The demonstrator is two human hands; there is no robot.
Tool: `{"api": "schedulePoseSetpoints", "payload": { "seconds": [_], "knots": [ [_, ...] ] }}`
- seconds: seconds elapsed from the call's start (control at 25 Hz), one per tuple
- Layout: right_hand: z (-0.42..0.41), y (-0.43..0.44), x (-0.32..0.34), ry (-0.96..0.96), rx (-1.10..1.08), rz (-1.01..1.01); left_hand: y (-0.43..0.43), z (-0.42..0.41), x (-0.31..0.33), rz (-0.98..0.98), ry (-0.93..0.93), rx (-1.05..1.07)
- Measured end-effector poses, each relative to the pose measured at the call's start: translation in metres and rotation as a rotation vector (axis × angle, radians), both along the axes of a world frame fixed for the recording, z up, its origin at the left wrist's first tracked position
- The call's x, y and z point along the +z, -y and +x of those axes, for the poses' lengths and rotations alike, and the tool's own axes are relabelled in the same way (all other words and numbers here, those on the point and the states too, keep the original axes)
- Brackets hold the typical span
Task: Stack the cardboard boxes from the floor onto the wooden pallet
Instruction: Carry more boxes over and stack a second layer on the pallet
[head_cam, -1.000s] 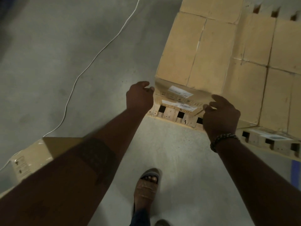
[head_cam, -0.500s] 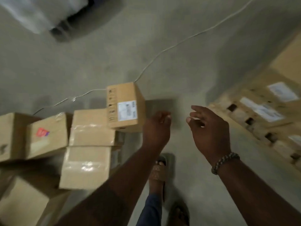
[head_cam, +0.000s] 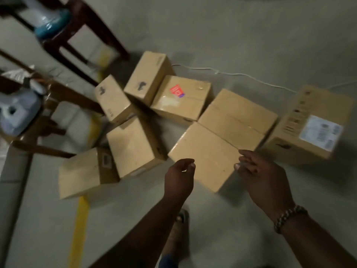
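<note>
Several cardboard boxes lie on the grey floor. The nearest plain box [head_cam: 206,153] sits right in front of me, with a second plain box [head_cam: 237,116] behind it. A box with a red sticker [head_cam: 181,97] lies farther back, and a box with a white label [head_cam: 309,126] stands at the right. My left hand [head_cam: 179,178] hovers at the nearest box's near left corner, fingers curled, holding nothing. My right hand [head_cam: 264,176], with a beaded bracelet, hovers over its right edge, fingers apart and empty. The pallet is out of view.
More boxes lie at the left [head_cam: 133,147] [head_cam: 83,173] [head_cam: 112,99] [head_cam: 148,78]. Dark wooden stools [head_cam: 81,35] with jugs stand at the upper left. A white cable [head_cam: 241,74] runs across the floor behind the boxes. A yellow floor line [head_cam: 79,229] runs at lower left. My sandalled foot [head_cam: 179,229] is below.
I have turned away from the stacked pallet to the boxes on the floor. Both empty hands have come down over the nearest plain box.
</note>
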State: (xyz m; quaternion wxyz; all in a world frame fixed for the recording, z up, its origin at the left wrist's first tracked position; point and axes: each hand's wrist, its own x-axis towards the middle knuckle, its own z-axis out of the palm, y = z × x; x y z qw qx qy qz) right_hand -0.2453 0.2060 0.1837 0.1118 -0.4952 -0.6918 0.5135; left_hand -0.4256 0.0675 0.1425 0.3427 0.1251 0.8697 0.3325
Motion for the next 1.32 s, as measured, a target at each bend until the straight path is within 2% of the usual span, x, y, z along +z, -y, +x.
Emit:
{"api": "schedulePoseSetpoints", "payload": {
  "seconds": [0.36, 0.64, 0.8, 0.96, 1.04, 1.16, 1.32],
  "knots": [
    [-0.231, 0.108, -0.056, 0.092, 0.315, -0.038, 0.175, -0.190, -0.065, -0.075, 0.051, 0.436],
    [-0.366, 0.156, -0.158, 0.253, 0.425, -0.145, 0.226, -0.290, -0.142, -0.170, 0.147, 0.481],
    [-0.399, 0.174, -0.217, 0.410, 0.419, -0.283, 0.244, -0.319, -0.188, -0.240, 0.273, 0.527],
    [-0.414, 0.171, -0.248, 0.573, 0.319, -0.212, 0.246, -0.335, -0.220, -0.169, 0.450, 0.542],
    [-0.417, 0.168, -0.250, 0.654, 0.286, -0.229, 0.242, -0.336, -0.228, -0.135, 0.478, 0.508],
    [-0.415, 0.167, -0.249, 0.607, 0.282, -0.364, 0.236, -0.334, -0.226, -0.109, 0.452, 0.534],
    [-0.400, 0.154, -0.213, 0.403, 0.222, -0.354, 0.231, -0.323, -0.173, -0.052, 0.300, 0.533]
  ]
}}
